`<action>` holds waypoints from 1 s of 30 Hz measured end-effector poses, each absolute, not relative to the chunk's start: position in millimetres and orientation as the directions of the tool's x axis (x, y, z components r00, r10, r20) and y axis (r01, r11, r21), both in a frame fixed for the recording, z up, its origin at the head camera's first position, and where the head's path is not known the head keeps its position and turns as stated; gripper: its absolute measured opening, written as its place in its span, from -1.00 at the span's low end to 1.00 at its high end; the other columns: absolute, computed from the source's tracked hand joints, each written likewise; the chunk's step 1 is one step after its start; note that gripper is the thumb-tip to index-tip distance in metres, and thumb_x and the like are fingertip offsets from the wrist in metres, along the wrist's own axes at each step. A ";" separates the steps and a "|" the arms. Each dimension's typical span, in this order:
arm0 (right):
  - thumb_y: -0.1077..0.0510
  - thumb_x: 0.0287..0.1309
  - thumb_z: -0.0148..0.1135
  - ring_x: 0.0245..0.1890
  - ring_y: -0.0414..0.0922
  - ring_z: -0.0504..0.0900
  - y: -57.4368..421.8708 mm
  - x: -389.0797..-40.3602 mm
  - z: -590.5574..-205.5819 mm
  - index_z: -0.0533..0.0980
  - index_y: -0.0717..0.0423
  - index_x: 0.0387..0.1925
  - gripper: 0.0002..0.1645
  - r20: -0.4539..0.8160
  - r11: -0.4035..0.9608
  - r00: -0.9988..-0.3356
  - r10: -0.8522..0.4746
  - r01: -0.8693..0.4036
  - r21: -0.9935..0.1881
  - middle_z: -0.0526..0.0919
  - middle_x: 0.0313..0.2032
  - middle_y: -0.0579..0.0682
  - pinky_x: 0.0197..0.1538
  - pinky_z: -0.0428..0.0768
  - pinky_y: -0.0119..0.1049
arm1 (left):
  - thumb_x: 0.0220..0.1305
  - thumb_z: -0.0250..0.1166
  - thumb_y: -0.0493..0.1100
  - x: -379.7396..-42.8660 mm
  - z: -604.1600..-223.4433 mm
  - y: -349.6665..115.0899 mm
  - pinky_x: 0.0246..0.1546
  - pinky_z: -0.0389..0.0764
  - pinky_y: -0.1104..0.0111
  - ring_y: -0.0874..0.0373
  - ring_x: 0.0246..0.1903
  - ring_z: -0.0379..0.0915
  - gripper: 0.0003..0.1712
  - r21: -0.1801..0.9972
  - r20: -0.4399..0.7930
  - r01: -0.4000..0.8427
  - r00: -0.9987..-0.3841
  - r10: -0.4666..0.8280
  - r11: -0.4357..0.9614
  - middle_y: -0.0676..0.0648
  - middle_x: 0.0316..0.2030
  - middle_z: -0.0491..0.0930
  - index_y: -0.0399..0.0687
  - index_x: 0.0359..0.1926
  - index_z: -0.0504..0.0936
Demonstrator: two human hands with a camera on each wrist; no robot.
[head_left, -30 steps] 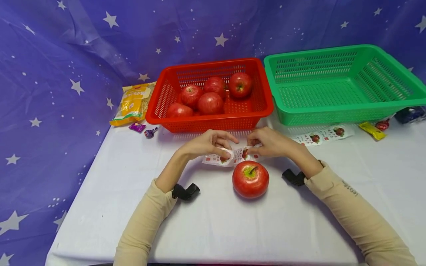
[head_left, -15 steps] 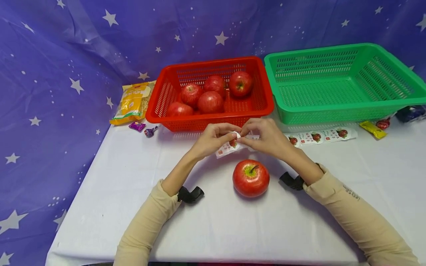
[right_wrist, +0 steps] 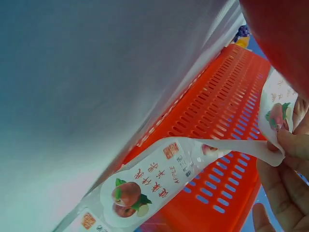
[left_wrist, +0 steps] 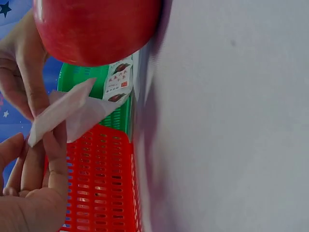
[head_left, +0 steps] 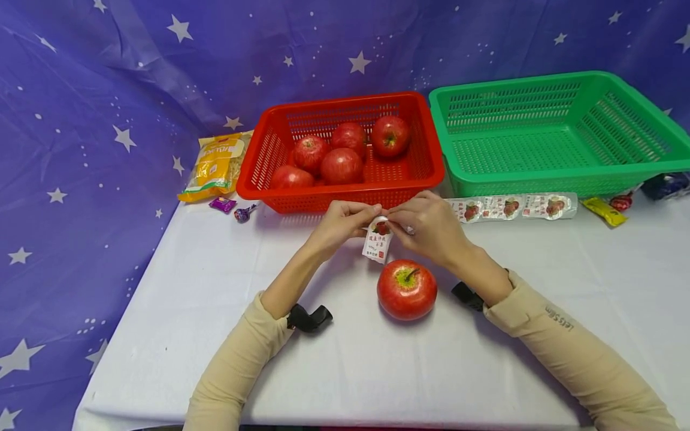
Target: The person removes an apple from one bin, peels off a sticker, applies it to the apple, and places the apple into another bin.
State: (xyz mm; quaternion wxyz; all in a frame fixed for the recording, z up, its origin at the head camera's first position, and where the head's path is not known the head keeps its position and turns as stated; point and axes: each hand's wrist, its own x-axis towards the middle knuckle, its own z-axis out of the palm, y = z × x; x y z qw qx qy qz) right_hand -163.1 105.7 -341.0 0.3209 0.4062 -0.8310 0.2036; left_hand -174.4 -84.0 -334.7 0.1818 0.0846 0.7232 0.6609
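Both hands meet over the table, just in front of the red basket. My left hand (head_left: 341,228) pinches a strip of apple stickers (head_left: 376,245) between thumb and fingers, and its end sticker hangs down. Close beside it, my right hand (head_left: 435,230) pinches the same strip. In the right wrist view the sticker strip (right_wrist: 145,186) is bent sharply at the fingertips (right_wrist: 288,140). The rest of it runs off to the right, below the green basket. A large red apple (head_left: 406,292) with a stem sits on the table between the forearms.
Behind the hands stands a red basket (head_left: 345,195) with several apples. To its right is a green basket (head_left: 560,179). A yellow food bag (head_left: 215,167), purple candy (head_left: 222,205) and a lollipop (head_left: 244,213) lie left; a yellow packet (head_left: 605,211) lies right.
The hands have risen and come together with the strip between them. Its end sticker has swung from lying flat to hanging down, and the right part of the strip has shifted. The apple has stayed put.
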 end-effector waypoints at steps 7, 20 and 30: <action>0.27 -0.12 0.44 -0.43 -0.06 0.70 102.9 -161.2 -340.7 0.72 0.17 -0.44 -0.90 0.748 0.564 -0.373 -0.549 -0.826 0.002 0.76 -0.42 0.04 -0.25 0.56 -0.15 | 0.32 0.20 -0.22 -173.6 -333.6 -83.7 -0.31 0.66 0.44 0.30 -0.38 0.60 -0.66 0.988 -0.147 -0.128 -0.946 0.288 0.085 -0.27 -0.15 0.70 -0.49 -0.08 0.63; 0.25 -0.08 0.43 -0.35 -0.02 0.65 101.5 -159.2 -341.5 0.69 0.18 -0.39 -0.86 0.708 0.596 -0.509 -0.490 -0.788 -0.155 0.70 -0.39 0.04 -0.27 0.56 -0.17 | 0.33 0.15 -0.27 -172.6 -334.3 -83.7 -0.29 0.66 0.43 0.29 -0.43 0.60 -0.67 0.984 -0.176 -0.157 -0.940 0.293 0.085 -0.12 -0.29 0.71 -0.47 -0.02 0.61; 0.33 -0.16 0.41 -0.44 -0.03 0.61 99.6 -161.6 -342.1 0.66 0.18 -0.57 -0.95 0.746 0.497 -0.374 -0.551 -0.865 -0.067 0.65 -0.49 0.01 -0.32 0.53 -0.21 | 0.31 0.18 -0.29 -173.6 -336.2 -83.4 -0.26 0.65 0.46 0.29 -0.37 0.61 -0.69 0.981 -0.184 -0.153 -0.932 0.311 0.120 -0.36 -0.03 0.61 -0.45 -0.02 0.62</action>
